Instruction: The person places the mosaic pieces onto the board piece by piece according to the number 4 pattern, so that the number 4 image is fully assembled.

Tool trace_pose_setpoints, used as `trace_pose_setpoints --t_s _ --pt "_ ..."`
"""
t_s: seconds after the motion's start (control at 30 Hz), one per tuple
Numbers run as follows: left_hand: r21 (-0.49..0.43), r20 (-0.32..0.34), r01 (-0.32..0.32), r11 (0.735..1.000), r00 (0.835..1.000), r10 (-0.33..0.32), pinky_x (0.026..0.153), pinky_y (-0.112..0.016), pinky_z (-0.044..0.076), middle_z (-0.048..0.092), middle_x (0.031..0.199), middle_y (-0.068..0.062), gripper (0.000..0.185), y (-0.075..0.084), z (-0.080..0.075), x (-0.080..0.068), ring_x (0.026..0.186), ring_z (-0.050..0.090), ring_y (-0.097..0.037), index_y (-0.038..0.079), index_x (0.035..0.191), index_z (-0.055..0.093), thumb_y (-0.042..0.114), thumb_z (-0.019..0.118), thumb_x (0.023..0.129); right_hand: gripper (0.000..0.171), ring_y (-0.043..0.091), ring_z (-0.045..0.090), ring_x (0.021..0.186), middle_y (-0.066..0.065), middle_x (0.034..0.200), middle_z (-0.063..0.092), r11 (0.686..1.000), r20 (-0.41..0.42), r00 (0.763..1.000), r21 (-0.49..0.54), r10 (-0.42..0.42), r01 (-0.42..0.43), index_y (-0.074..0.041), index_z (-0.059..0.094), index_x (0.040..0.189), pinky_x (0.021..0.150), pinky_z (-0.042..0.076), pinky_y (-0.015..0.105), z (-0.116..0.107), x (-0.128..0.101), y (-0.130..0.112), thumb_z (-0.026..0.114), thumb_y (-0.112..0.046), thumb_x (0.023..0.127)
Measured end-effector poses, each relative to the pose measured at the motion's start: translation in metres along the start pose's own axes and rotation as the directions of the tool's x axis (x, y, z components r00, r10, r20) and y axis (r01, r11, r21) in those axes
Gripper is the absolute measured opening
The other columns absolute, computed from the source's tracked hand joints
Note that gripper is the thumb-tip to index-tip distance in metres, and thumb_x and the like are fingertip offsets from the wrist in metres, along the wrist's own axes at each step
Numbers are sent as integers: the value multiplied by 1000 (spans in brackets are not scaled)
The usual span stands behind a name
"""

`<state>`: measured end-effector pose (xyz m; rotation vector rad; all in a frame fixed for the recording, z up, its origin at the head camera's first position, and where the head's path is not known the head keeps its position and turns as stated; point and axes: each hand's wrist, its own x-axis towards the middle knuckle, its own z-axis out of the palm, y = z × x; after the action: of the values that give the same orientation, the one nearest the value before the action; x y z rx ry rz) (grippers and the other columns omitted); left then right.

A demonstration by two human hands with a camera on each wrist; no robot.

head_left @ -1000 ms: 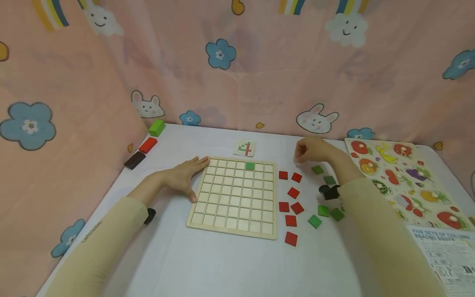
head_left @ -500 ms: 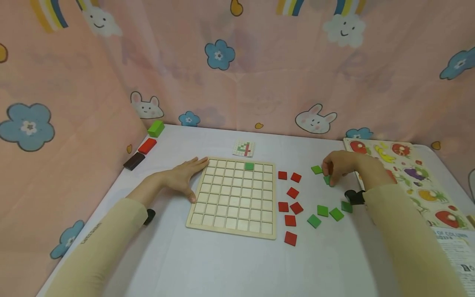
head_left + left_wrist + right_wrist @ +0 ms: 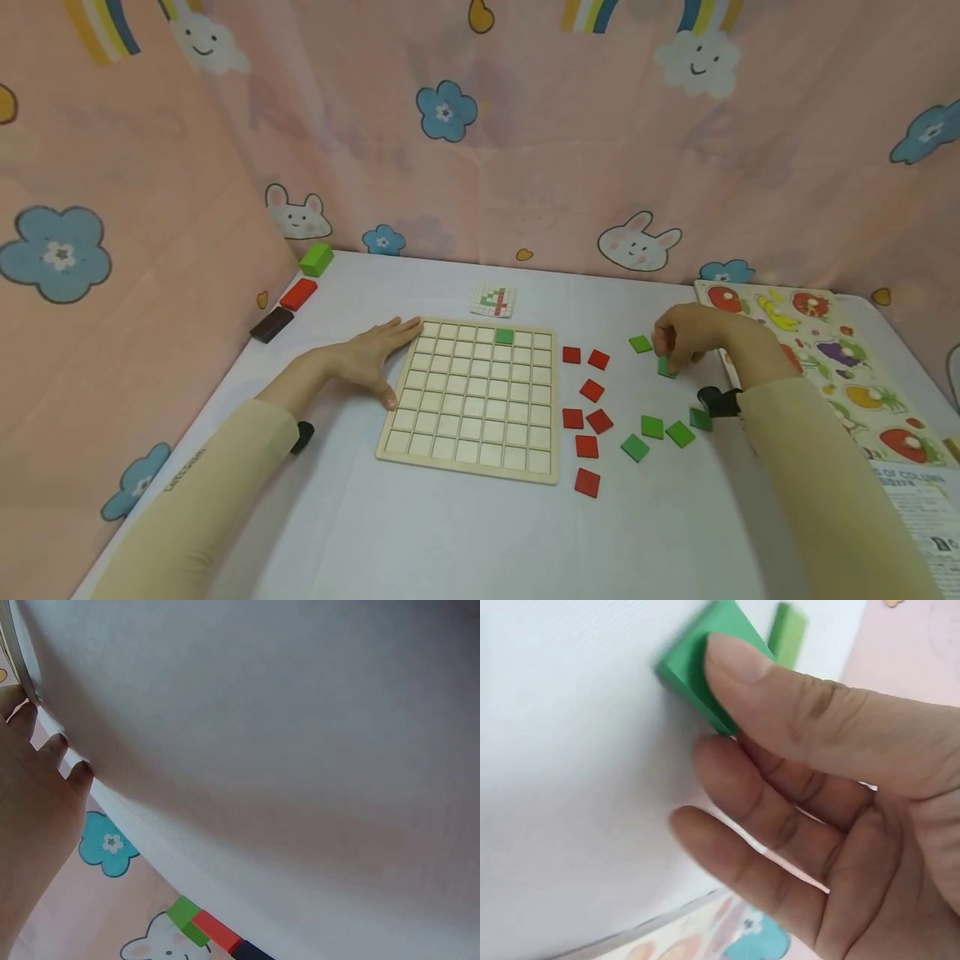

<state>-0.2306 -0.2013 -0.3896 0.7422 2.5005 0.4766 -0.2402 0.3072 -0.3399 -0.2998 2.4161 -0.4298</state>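
Observation:
A wooden grid board [image 3: 472, 398] lies on the white table, with one green tile [image 3: 505, 336] set in its top row. My left hand [image 3: 375, 354] lies flat, fingers straight, against the board's left edge; the left wrist view shows its fingers [image 3: 37, 787] on the table. To the right of the board my right hand [image 3: 678, 337] pinches a green tile [image 3: 664, 367] between thumb and fingers. In the right wrist view that green tile [image 3: 701, 664] sits tilted under the thumb [image 3: 780, 690]. Another green tile [image 3: 641, 343] lies just left of the hand.
Several red tiles [image 3: 588, 412] and green tiles [image 3: 660, 432] lie loose right of the board. A small pattern card [image 3: 495, 300] sits behind it. Green, red and dark blocks [image 3: 300, 292] line the far left edge. A fruit puzzle board [image 3: 817, 358] and printed sheet [image 3: 926, 508] lie at right.
My right hand moved from above the red tiles rightward and down onto a green tile, and now pinches it. The left hand has stayed still.

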Motion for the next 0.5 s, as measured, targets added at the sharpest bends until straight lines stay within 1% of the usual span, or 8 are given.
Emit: trace_pose_setpoints --t_s 0.07,0.1,0.2,0.27,0.33,0.4,0.5 --pt "2 1 -2 1000 1000 2 125 -64 6 0 170 -2 136 0 0 0 157 -4 -36 14 160 8 43 92 58 20 18 55 80 4 86 59 1000 12 1000 20 -9 9 -6 66 90 69 54 29 0 -1 -8 80 -12 78" --pt "6 0 -7 1000 1000 7 124 -64 6 1 170 -3 136 -1 0 1 157 -3 -37 14 160 9 44 92 58 18 18 56 79 4 86 60 999 17 999 33 -27 26 -6 66 90 69 54 29 0 0 -14 79 -12 79" --pt "13 1 -8 1000 1000 8 125 -62 5 1 170 -3 137 -1 -1 2 157 -4 -37 14 160 8 45 92 57 15 18 55 76 4 82 58 990 1 993 83 -118 118 -4 66 88 69 53 30 3 7 -36 76 -11 80" --pt "19 1 -7 1000 1000 7 125 -63 5 1 170 -3 137 -1 -1 2 157 -3 -38 13 160 8 46 92 57 16 18 54 75 4 79 56 972 -36 979 121 -200 203 -4 64 88 68 51 31 6 16 -53 75 -11 80" --pt "22 3 -2 1000 1000 2 125 -62 5 1 170 -3 136 -1 -1 3 157 -3 -37 14 160 8 46 92 57 16 18 53 74 4 78 55 949 -79 961 159 -264 274 -4 63 89 68 50 32 11 27 -72 75 -12 81" --pt "26 4 1 1000 1000 -1 125 -62 5 0 170 -3 136 0 -1 3 157 -3 -37 14 160 8 47 91 58 17 17 53 73 3 78 54 928 -125 943 179 -308 327 -5 63 91 68 50 32 18 38 -91 75 -14 82" --pt "24 5 3 1000 1000 -3 125 -62 5 0 170 -3 136 0 -1 2 157 -4 -37 14 160 8 46 91 58 16 16 53 72 2 76 56 909 -184 921 185 -342 374 -7 66 94 67 49 30 30 54 -120 75 -14 84"
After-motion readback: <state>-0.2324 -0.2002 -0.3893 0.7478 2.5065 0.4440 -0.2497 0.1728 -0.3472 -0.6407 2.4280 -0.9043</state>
